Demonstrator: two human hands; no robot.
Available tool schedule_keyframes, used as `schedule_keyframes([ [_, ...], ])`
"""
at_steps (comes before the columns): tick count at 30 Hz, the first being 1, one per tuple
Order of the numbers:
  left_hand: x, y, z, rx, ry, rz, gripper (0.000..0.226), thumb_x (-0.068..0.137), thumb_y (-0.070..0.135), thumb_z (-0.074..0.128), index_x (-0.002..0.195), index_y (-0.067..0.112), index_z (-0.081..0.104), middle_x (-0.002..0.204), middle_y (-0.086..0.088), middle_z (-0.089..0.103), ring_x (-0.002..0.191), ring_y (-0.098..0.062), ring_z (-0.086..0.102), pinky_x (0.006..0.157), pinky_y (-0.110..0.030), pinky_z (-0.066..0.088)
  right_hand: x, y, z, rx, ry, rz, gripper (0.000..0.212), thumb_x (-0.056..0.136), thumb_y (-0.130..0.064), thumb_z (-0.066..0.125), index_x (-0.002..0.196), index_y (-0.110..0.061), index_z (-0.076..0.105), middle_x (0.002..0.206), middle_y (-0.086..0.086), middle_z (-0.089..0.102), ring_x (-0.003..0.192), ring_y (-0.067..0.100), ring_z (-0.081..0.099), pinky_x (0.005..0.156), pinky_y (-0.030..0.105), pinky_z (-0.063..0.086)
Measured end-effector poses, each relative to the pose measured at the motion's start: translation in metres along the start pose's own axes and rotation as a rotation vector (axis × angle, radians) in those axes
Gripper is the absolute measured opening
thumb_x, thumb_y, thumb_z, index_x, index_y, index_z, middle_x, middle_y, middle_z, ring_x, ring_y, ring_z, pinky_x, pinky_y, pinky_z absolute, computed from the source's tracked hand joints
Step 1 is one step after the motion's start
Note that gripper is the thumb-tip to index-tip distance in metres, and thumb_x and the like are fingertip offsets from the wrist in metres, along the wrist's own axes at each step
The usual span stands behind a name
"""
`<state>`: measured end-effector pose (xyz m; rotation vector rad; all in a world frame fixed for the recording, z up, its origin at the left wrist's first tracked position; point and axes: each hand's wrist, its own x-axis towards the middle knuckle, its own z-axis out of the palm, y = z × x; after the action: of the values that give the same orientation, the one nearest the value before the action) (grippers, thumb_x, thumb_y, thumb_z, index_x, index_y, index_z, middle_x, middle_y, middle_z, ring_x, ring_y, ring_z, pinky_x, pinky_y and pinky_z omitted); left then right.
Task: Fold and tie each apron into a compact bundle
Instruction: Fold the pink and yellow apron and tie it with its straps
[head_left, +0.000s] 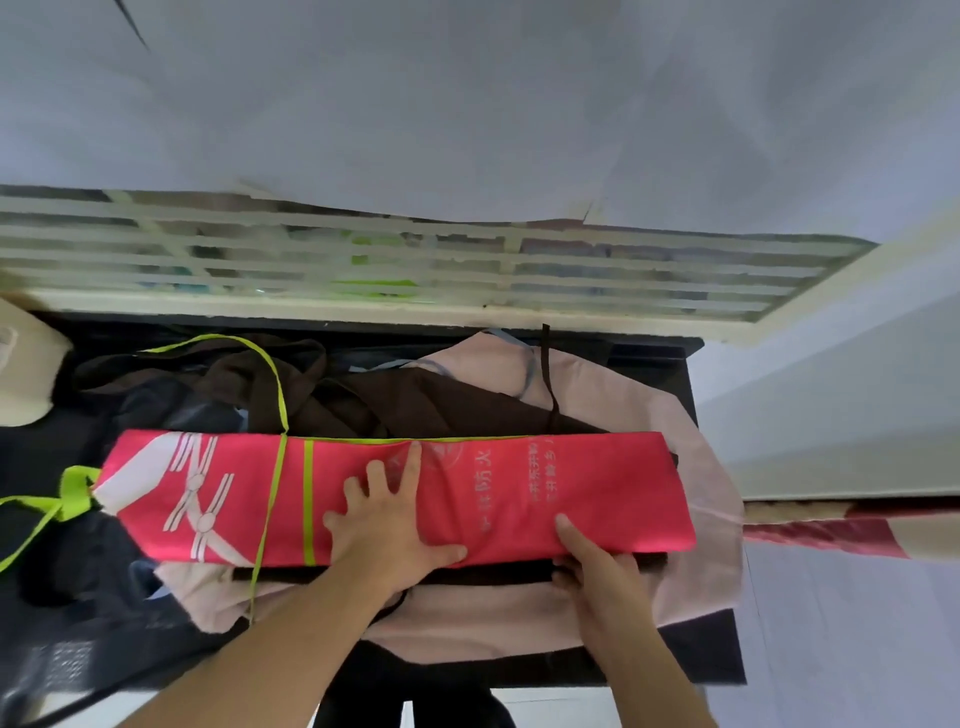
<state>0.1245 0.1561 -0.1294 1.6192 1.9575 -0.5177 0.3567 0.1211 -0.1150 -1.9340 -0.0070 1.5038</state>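
I see the red apron folded into a long flat strip across the middle of the frame, lying on a pile of other aprons on the dark bench. A pink apron and a brown apron are under it. My left hand lies flat on the red strip near its middle, with the fingers spread wide and holding nothing, just pressing down. My right hand is at the lower edge of the strip, and its fingers curl under that edge and hold it, I think to fold it over. A thin green strap runs across the left part of the strip and up in a loop toward the upper left of the frame. I think the strip could slide or open up if my left hand lets go too soon, because the cloth looks smooth. My right hand could also grab the brown cloth under it by mistake. The green strap could get trapped inside the fold, and then I could not tie the bundle.
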Motion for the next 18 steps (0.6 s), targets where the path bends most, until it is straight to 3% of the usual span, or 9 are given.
schedule_keyframes([
  [3, 0.001, 0.006, -0.003, -0.002, -0.033, -0.025, 0.153, 0.051, 0.097, 0.066, 0.153, 0.043, -0.034, 0.157, -0.008, 0.01, 0.141, -0.039, 0.026, 0.1, -0.062, 0.044, -0.008, -0.008, 0.01, -0.144, -0.028, -0.083, 0.041, 0.08, -0.011, 0.087, 0.113, -0.003, 0.063, 0.1, 0.014, 0.073, 0.082, 0.031, 0.072, 0.082, 0.046, 0.063],
  [7, 0.002, 0.007, -0.006, -0.03, 0.002, -0.025, 0.14, 0.06, 0.098, 0.057, 0.154, 0.043, -0.031, 0.155, -0.008, 0.01, 0.141, -0.039, 0.028, 0.101, -0.06, 0.044, -0.019, -0.018, 0.018, 0.045, -0.014, -0.112, 0.039, 0.082, 0.009, 0.076, 0.114, -0.008, 0.06, 0.108, 0.01, 0.069, 0.087, 0.032, 0.071, 0.085, 0.047, 0.061],
  [10, -0.008, 0.009, 0.001, -0.044, 0.179, 0.188, 0.108, 0.086, 0.074, 0.059, 0.16, 0.04, -0.012, 0.153, -0.008, 0.014, 0.141, -0.033, 0.033, 0.113, -0.055, 0.038, -0.026, -0.019, 0.018, 0.135, 0.001, -0.094, 0.04, 0.081, 0.01, 0.077, 0.112, -0.01, 0.06, 0.106, 0.013, 0.067, 0.074, 0.028, 0.066, 0.079, 0.044, 0.06],
  [12, -0.009, 0.01, 0.012, -0.05, 0.207, 0.358, 0.091, 0.097, 0.056, 0.059, 0.163, 0.038, -0.001, 0.151, -0.005, 0.019, 0.14, -0.027, 0.036, 0.118, -0.047, 0.038, -0.031, -0.018, 0.02, 0.156, 0.013, -0.078, 0.037, 0.082, 0.009, 0.077, 0.11, -0.008, 0.06, 0.098, 0.013, 0.067, 0.062, 0.022, 0.062, 0.072, 0.041, 0.059],
  [15, -0.001, 0.008, 0.02, -0.13, 0.155, 0.346, 0.096, 0.094, 0.058, 0.06, 0.164, 0.039, -0.003, 0.147, -0.002, 0.023, 0.136, -0.024, 0.035, 0.116, -0.042, 0.04, -0.038, -0.015, 0.021, 0.174, 0.025, -0.066, 0.036, 0.083, 0.009, 0.076, 0.112, -0.007, 0.061, 0.083, 0.01, 0.064, 0.051, 0.016, 0.058, 0.065, 0.038, 0.057],
  [18, 0.012, 0.006, 0.017, -0.124, 0.115, 0.361, 0.109, 0.09, 0.063, 0.064, 0.163, 0.037, -0.013, 0.14, -0.002, 0.025, 0.13, -0.023, 0.037, 0.109, -0.04, 0.045, -0.044, -0.014, 0.02, 0.18, 0.016, -0.122, 0.04, 0.081, 0.011, 0.075, 0.112, -0.009, 0.061, 0.09, 0.009, 0.065, 0.054, 0.016, 0.059, 0.061, 0.035, 0.056],
])
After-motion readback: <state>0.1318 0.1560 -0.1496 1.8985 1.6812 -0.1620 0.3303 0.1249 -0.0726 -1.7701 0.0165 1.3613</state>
